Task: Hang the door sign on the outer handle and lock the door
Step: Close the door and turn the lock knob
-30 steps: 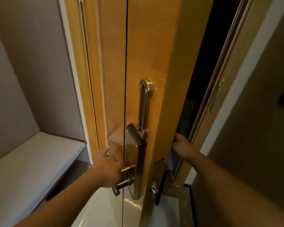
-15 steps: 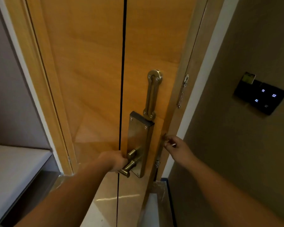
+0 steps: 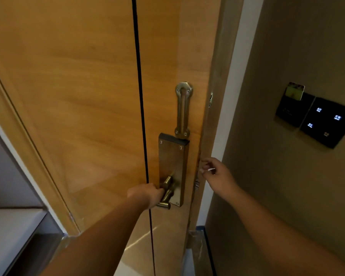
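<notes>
The wooden door (image 3: 88, 116) stands closed or almost closed against its frame (image 3: 217, 108). My left hand (image 3: 147, 195) is wrapped around the brass inner handle (image 3: 166, 197), which sits low on a metal lock plate (image 3: 173, 162). A brass swing guard (image 3: 183, 110) lies flat and upright on the door above the plate. My right hand (image 3: 217, 176) hovers beside the door's edge, fingers loosely curled, holding nothing. The door sign and the outer handle are hidden behind the door.
A dark switch panel (image 3: 327, 122) with lit icons and a key card (image 3: 294, 91) in its slot hangs on the right wall. A white shelf (image 3: 8, 236) sits at the lower left. The glossy floor (image 3: 133, 253) shows below the door.
The door swung from wide open to closed against the frame. My right hand came off the door's outer edge and now hovers beside the frame. My left hand stayed on the inner handle.
</notes>
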A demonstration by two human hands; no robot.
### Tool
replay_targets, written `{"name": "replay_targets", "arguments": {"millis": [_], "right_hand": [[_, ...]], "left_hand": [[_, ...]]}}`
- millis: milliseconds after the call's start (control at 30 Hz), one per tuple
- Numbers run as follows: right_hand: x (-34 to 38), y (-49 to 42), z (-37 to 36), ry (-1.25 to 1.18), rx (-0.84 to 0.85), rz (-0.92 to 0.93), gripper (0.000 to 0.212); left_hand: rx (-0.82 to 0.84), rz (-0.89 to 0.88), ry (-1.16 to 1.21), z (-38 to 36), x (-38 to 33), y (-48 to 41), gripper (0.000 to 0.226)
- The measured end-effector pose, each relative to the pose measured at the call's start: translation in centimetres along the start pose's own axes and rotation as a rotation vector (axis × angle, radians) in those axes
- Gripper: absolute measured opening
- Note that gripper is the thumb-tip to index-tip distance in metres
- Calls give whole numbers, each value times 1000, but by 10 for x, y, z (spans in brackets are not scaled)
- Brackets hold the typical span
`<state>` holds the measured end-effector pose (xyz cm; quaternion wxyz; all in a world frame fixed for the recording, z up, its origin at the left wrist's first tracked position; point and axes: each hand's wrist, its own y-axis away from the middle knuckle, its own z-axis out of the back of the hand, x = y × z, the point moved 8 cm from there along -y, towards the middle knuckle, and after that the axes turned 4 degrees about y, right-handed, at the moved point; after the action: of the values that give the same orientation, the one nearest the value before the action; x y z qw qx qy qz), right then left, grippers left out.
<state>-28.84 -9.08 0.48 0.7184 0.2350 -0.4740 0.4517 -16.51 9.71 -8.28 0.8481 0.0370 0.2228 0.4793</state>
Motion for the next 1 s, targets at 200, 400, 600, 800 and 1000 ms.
{"name": "replay_targets", "arguments": {"millis": [200,400,600,800,1000], "right_hand": [[-22,-51,18,43,-3,21,18],[-49,-87,-1,29,24,45,20],[-48,-145,-16,38,35,53,21],[-60,-203,-15,57,-8,35,17],[-74,-258,-14,86,-9,-12,22]], "left_hand": [[-129,-51,-50,15,-33,-52,40],[-281,-294,-244,39,-78,-86,42],[-253,-316,-145,43,-89,-145,45],[-48,-510,161,31,-99,-205,63],[-97,-489,415,18,-96,-265,64]]}}
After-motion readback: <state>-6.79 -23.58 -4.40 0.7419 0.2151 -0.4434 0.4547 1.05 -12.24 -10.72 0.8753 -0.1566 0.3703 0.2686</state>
